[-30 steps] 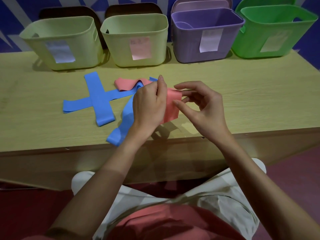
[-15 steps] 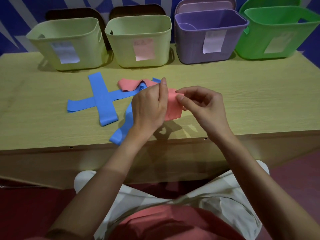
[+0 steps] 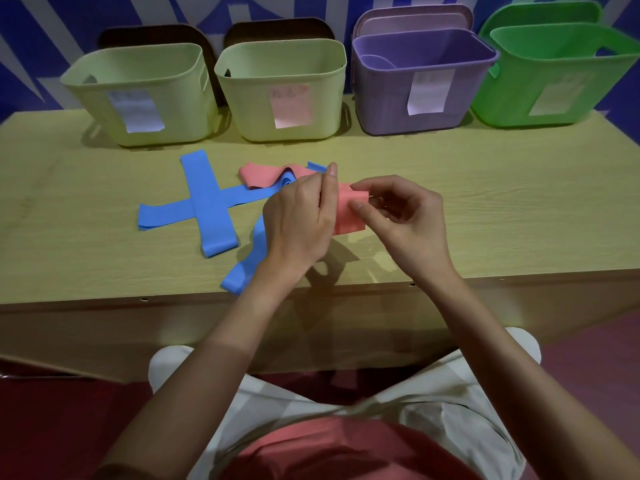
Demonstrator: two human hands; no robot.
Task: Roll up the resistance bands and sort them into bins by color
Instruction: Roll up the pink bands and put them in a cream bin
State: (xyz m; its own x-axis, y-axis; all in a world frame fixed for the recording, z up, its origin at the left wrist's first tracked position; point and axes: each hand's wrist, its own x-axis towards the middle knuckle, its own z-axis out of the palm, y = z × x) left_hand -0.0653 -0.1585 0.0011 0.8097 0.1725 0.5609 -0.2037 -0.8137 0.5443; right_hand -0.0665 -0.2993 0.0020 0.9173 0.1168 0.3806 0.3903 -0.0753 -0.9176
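Rolling had barely begun: both hands, left hand [image 3: 298,216] and right hand [image 3: 398,211], pinched the pink band [image 3: 348,211] mid-frame above the table [image 3: 485,202], blue bands [image 3: 207,206] lay unrolled centre-left, and the purple bin [image 3: 388,102] already held something.

We cannot see where the left hand [image 3: 298,220] meets the pink band [image 3: 348,213] — its back covers the band's near part and the middle of a blue band [image 3: 242,271] running beneath it. The labels on the four bins [image 3: 138,95] are too blurred for us to read, and the green bin [image 3: 554,74] is cut by the right edge. The desk [image 3: 485,188] runs out of view on both sides — its ends are unseen.
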